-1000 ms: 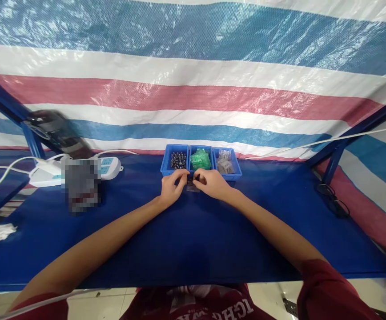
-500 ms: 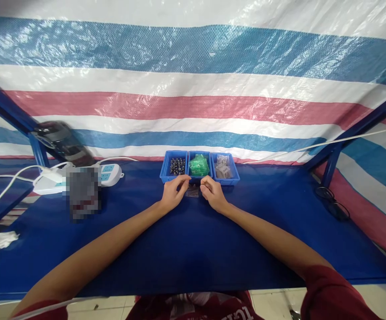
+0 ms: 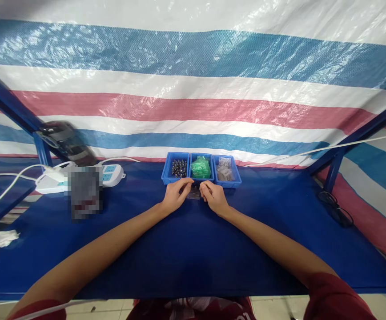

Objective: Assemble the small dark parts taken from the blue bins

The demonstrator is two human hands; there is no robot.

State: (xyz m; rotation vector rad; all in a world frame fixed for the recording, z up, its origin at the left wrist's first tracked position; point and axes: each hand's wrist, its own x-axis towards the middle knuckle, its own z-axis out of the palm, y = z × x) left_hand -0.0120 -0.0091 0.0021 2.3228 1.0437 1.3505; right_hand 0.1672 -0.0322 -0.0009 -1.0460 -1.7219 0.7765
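Note:
Just in front of three small blue bins, my left hand [image 3: 175, 195] is closed in a pinch, thumb against forefinger. Its fingertips are too small to show what they hold. My right hand [image 3: 215, 197] is curled shut a short way to the right, and whatever is inside its fingers is hidden. On the table between the two hands lies a small clear plastic bag [image 3: 194, 194], partly covered by them. Dark metallic small parts fill the left bin [image 3: 166, 178]. The middle bin holds a green plastic bundle [image 3: 200, 167]; clear and greyish packets [image 3: 225, 171] are in the right one.
A white power strip [image 3: 114, 174] with cables stands at the left, a blurred-out dark object [image 3: 85, 191] before it. Behind leans a dark bottle [image 3: 68, 142]. Crumpled white tissue [image 3: 1, 239] lies at far left, glasses [image 3: 336, 209] at far right. A striped sheet [image 3: 193, 109] hangs behind.
The view has shifted slightly. Both hands stay in front of the bins, with small finger movements; the right fingers look more tightly curled.

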